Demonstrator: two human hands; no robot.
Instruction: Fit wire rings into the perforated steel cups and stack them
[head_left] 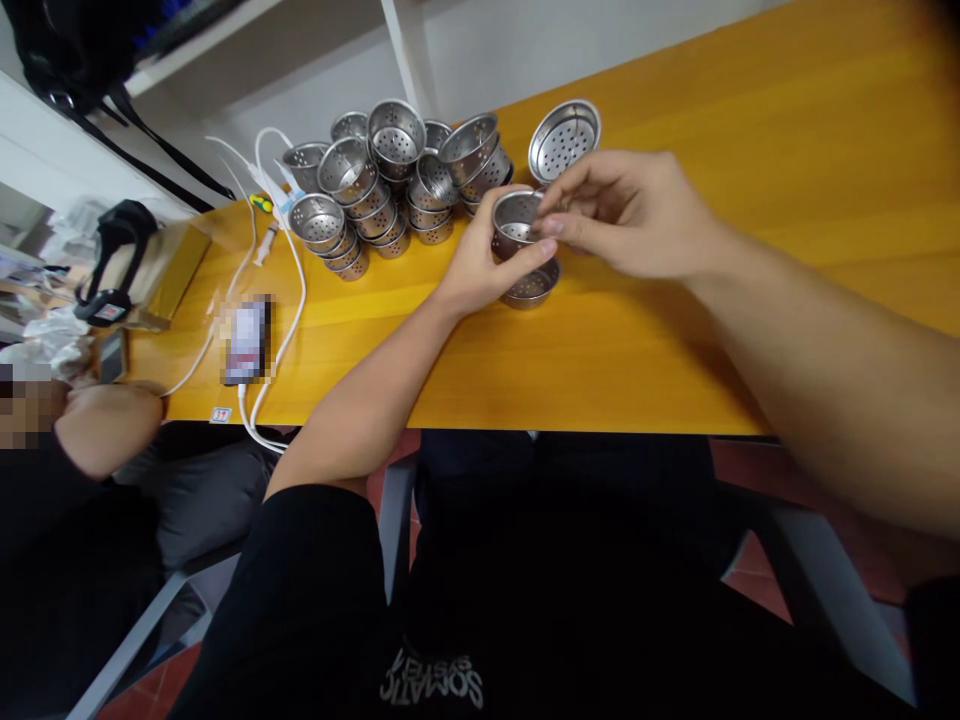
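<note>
My left hand [480,252] has its fingers wrapped round a perforated metal cup [513,212], just over a lower cup [534,288] on the near side; can't tell if the two touch. My right hand [637,218] has thumb and fingertips close together at the rim; can't tell if they're pinching it or something small. Main risk: smooth metal slips if my left grip loosens, knocking the lower cup across the surface [637,380]. Swinging left and far could topple the cup stacks [396,135], since some lean. Right knuckles could bump the shallow dish [562,152] just beyond.
</note>
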